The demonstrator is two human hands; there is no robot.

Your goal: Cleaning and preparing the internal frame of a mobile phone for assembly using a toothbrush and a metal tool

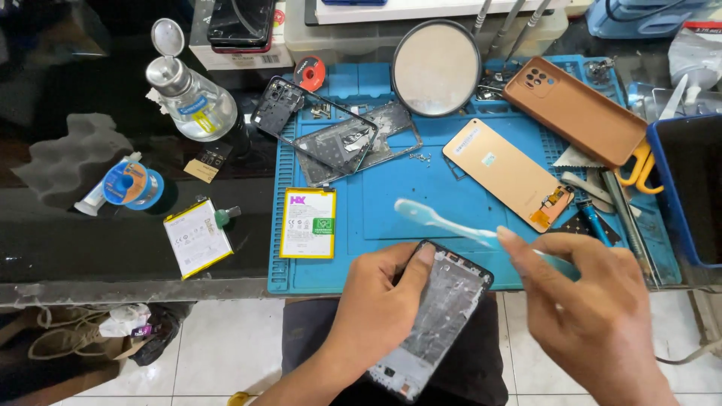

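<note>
My left hand grips a stripped phone frame by its left edge, holding it over my lap just off the front edge of the blue repair mat. The frame's inner side faces up and looks grey and scuffed. My right hand holds a light blue toothbrush, blurred with motion, its head pointing left above the frame's top end.
On the mat lie a yellow-edged battery, another phone frame, a gold screen panel, a brown phone case and a round mirror. A second battery, a solder spool and a glass bottle sit left. Scissors and tools lie right.
</note>
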